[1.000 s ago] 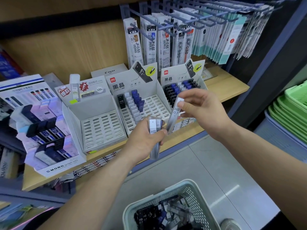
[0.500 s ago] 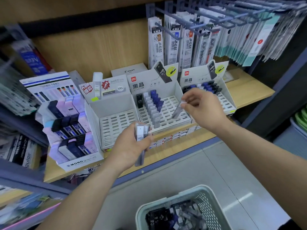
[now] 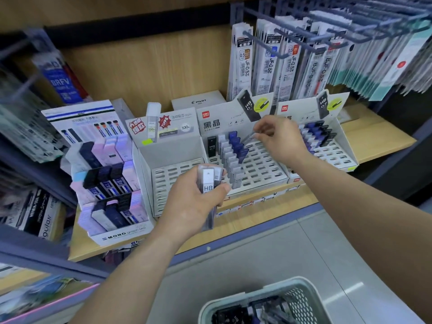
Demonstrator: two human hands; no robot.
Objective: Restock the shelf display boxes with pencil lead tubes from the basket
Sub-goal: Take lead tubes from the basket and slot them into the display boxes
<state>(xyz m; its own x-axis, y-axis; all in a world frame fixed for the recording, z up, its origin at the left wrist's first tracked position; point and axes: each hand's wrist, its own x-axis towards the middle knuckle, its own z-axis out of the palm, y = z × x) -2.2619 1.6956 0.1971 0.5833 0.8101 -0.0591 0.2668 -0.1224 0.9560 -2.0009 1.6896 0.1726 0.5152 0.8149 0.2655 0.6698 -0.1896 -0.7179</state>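
Nearest to us, at the bottom of the view and below the shelf's front edge, we see the pale green basket (image 3: 257,298), with a heap of dark and clear lead tubes (image 3: 236,318) lying inside it. Above it, over the front edge of the shelf (image 3: 378,139), the left hand (image 3: 194,204) is curled round a small bundle of tubes (image 3: 208,183) held upright. The front one shows a white label marked HB, and the thumb lies across it.

Behind that hand, near the front edge, stands an empty slotted box (image 3: 173,174). Just right of it we find the middle box (image 3: 266,169), with one black tube, a row of grey-white tubes and a row of blue ones standing in its left-hand slots. The right hand (image 3: 282,143) reaches over the back of this box and pinches a single clear tube (image 3: 248,138) between thumb and fingertips. The tube is tilted, its lower end just beside the blue row, and we cannot tell whether it touches a slot.

Farther right sits a third box (image 3: 339,157), partly filled at its back. Toward the shelf's left end we see a stepped box of pastel and dark cases (image 3: 112,183). At the back edge, refill packs (image 3: 268,66) hang from hooks.
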